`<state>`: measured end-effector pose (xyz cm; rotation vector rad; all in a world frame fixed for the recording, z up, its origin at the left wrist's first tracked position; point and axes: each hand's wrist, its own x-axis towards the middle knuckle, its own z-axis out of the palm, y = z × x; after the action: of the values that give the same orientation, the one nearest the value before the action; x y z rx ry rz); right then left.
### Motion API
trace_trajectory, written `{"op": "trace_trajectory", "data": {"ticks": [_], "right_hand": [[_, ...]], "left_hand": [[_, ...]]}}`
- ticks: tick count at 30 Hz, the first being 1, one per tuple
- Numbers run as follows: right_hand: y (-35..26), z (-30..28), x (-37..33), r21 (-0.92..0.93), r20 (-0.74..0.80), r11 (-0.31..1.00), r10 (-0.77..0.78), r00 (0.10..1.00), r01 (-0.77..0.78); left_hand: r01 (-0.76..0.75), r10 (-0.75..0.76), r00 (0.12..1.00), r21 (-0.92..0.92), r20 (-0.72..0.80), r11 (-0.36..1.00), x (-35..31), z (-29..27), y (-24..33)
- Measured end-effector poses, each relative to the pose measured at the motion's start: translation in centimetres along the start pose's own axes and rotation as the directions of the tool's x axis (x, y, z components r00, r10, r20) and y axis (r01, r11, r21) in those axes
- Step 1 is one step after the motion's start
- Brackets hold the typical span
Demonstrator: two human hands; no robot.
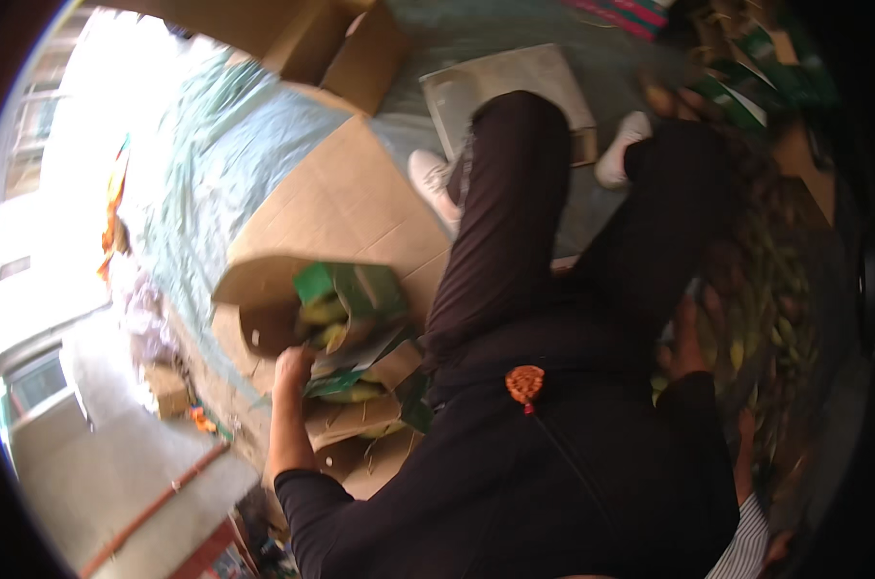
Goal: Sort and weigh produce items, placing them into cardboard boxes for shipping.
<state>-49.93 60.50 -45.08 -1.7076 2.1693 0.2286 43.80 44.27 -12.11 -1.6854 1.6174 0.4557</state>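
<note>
The dark torso fills the lower frame. The left hand grips the box of yellow fruit, left of centre. The right hand is blurred; fingers unclear. Teal tarp covers the floor.

Seated, legs in dark trousers stretched forward, white shoes at the far end. Left arm bare from a pushed-up dark sleeve, forearm rising from the lower edge and reaching forward. Left hand raised at the end of it, fingers curled and pointing away, wrist roughly straight; grip hidden, so closed or loose not to be told. Right arm in a dark sleeve, bent out to the side. Right hand blurred, back up, fingers spread and pointing forward, lying loosely open.
</note>
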Motion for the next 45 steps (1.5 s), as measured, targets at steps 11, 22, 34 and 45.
{"op": "trace_trajectory", "data": {"ticks": [11, 22, 34, 45], "right_hand": [[-15.4, -13.9, 9.9, -0.242, 0.347, 0.959, 0.228, 0.910, -0.148], [-16.5, -13.6, 12.0, 0.094, -0.099, 0.973, 0.222, 0.970, -0.213], [-9.8, -37.8, 27.6, 0.912, -0.363, 0.393, 0.632, 0.685, 0.120], [-6.4, -62.3, 45.0, 0.887, -0.454, 0.316, 0.735, 0.504, 0.337]], "left_hand": [[0.429, -0.244, 0.903, -0.705, 0.354, 0.564, 2.5, -10.8, 8.8], [-0.601, 0.126, 0.710, -0.504, -0.693, 0.620, 7.7, -33.4, 18.7], [-0.892, 0.763, 0.294, 0.121, -0.575, 0.435, 16.1, -45.3, 42.6], [-0.828, 0.776, 0.442, 0.129, -0.450, 0.546, 18.7, -45.0, 42.1]]}}
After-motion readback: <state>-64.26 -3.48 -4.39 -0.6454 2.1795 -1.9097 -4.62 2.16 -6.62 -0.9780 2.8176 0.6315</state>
